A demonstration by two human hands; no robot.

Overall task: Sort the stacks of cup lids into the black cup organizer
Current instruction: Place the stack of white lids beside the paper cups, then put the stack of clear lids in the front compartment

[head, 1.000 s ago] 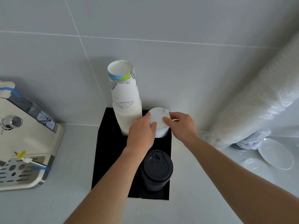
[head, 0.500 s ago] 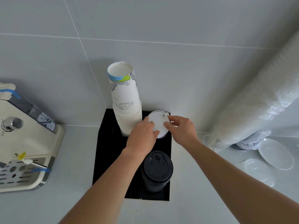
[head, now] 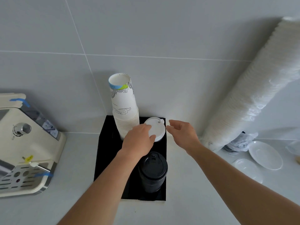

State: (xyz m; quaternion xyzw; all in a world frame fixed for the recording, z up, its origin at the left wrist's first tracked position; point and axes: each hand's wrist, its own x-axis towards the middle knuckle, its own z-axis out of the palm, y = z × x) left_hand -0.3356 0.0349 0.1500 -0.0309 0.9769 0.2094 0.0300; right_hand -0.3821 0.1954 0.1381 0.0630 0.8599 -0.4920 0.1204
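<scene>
A black cup organizer [head: 107, 153] stands against the tiled wall. In its back right slot sits a stack of white lids [head: 158, 129]. My left hand [head: 138, 142] rests on the stack's near left side, fingers curled against it. My right hand [head: 181, 135] hovers just right of the stack, fingers spread, touching nothing. A stack of black lids [head: 152, 171] fills the front right slot. A tall stack of printed paper cups [head: 124, 104] rises from the back left slot.
A cream coffee machine [head: 24, 148] sits at the left. A long bagged sleeve of white lids [head: 253, 88] leans against the wall at the right, with white saucers [head: 264, 155] and clear lids [head: 246, 169] on the counter below it.
My right hand has let go of the white lid stack and drawn back to the right, fingers spreading. The left hand stays on the stack, which sits lower in its slot.
</scene>
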